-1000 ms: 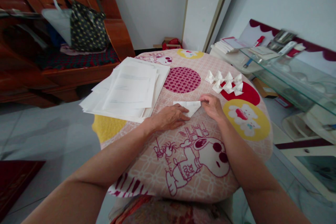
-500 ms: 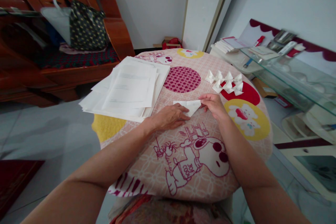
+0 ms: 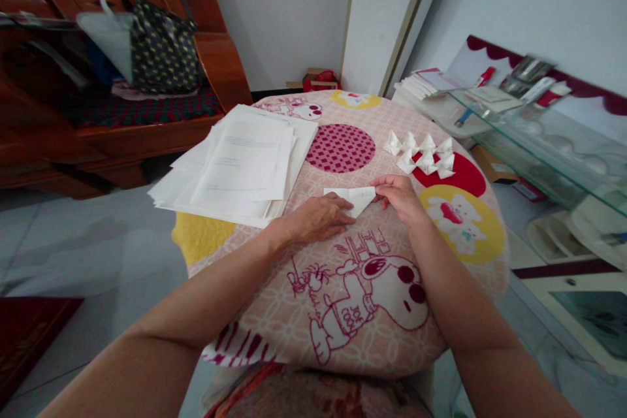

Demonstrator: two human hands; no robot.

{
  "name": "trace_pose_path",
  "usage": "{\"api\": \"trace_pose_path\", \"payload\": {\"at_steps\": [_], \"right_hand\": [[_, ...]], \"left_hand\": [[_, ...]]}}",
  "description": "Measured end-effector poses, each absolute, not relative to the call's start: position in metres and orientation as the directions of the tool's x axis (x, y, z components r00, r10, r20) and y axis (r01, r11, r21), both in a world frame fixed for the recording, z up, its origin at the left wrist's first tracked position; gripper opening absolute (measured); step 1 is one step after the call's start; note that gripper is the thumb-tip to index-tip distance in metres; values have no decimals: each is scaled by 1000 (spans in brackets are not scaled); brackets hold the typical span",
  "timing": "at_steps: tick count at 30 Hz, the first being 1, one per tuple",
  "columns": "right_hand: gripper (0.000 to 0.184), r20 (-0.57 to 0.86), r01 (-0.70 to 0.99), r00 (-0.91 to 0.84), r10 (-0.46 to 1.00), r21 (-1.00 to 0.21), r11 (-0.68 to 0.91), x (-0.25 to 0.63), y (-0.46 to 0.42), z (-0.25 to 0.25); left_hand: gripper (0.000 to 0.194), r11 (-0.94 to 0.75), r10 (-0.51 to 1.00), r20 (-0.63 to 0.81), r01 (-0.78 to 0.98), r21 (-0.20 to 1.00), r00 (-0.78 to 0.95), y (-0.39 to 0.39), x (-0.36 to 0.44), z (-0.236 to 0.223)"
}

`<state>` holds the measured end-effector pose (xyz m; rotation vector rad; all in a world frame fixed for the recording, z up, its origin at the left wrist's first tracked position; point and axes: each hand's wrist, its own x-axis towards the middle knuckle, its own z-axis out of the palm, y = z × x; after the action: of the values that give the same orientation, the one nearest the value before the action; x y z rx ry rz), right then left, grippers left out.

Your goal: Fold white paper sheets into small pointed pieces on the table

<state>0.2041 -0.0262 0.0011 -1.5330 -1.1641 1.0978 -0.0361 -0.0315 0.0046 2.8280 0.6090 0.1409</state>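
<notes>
Pinches the right corner of the paper (image 3: 361,197) between thumb and fingers of the right hand (image 3: 398,196). Rests the left hand (image 3: 316,219) flat over the left part of the paper, with fingers laid out, not closed around anything. Looks like a folding step, probably lining up or sharpening an edge. Seems to call next for steady pressure on the left and a small, exact movement at the right corner, without skidding on the cloth (image 3: 304,313).

Lies between both hands, apparently flat: small, white, straight along the far edge, slanting inward on the right toward the near side, with faint marks close to the right corner. Impossible to tell the shape under the left fingers.

Far right on the cloth, two rows of peaked white pieces (image 3: 427,162), apart from the paper. Far left, a loose stack (image 3: 257,163) of printed sheets. Farther out, a dark bag (image 3: 164,46) on a bench (image 3: 225,68).
</notes>
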Motion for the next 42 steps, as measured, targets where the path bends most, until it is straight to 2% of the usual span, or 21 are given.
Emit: {"api": "trace_pose_path", "payload": {"at_steps": [6,10,15,18,22,26,31,37,42], "right_hand": [[17,-108,221,149,983,-965,-139,207,-24,-3],[15,-7,389,110,994,-920,-50,211,-19,-5],[20,181,696,-84,980,-693,188,215,-16,-1],[26,255,783,-226,940,-526,331,215,-16,1],[21,276,788,-331,902,-446,425,214,-18,0],[12,286,814,-320,903,-405,416,210,-18,-3],[15,293,860,-316,902,-314,403,204,-19,-5],[15,257,838,-340,905,-353,415,201,-19,-3],[18,315,799,-343,885,-398,451,203,-22,-3]], "left_hand": [[34,-879,417,47,390,273,907,-32,-37,4],[33,-881,416,66,384,276,907,-32,-37,2],[32,-880,417,66,385,277,906,-32,-37,3],[32,-878,417,69,382,287,906,-32,-36,3],[35,-874,412,79,369,316,908,-32,-38,1],[37,-868,416,92,365,336,905,-33,-39,0],[43,-870,420,102,368,329,902,-34,-39,-1],[45,-867,433,54,399,300,900,-34,-38,-1],[50,-858,442,9,420,297,897,-36,-38,2]]}}
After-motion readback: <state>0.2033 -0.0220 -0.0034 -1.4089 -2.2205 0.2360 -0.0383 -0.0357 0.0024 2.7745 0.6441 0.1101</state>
